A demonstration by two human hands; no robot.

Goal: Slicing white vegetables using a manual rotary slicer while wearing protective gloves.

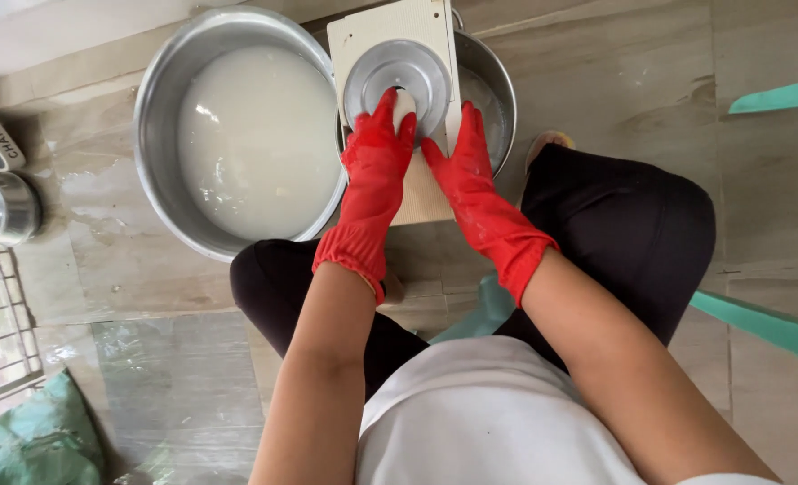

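Both my hands wear red rubber gloves. My left hand (374, 157) presses on a round metal lid (397, 79), its fingers around the knob at the middle. The lid lies on a pale cutting board (390, 31) that leans over a smaller metal pot (498, 90). My right hand (466, 166) lies flat along the board's right edge, fingers straight and pressed to it. Most of the smaller pot is hidden by the board.
A large metal basin (161, 99) of cloudy white water stands on the wet tiled floor at the left. A small steel cup (4, 208) and a sandal sit at the far left, beside a wire rack. My knees in dark trousers frame the board. Teal stool legs show at right.
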